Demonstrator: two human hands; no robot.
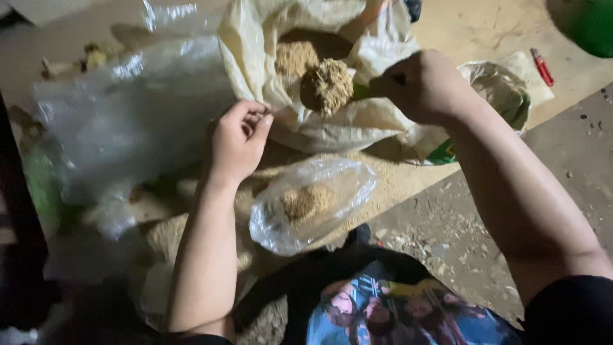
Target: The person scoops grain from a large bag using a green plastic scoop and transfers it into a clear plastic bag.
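A large pale sack (332, 124) lies open in front of me, with brown sawdust-like grain (295, 59) inside. My right hand (421, 86) is closed around a green scoop (361, 92), which carries a heaped mound of the grain (327, 86) over the sack's mouth. My left hand (237, 140) pinches the sack's near edge between thumb and fingers. Below the hands a small clear plastic bag (313, 201) lies with a little of the same grain in it.
A big clear plastic sheet or bag (128, 115) is bunched up on the left. Loose grain covers the ground (396, 179) under the bags. A red lighter (543, 67) and a green container (590, 25) sit at the far right. Another bag (501, 92) lies behind my right wrist.
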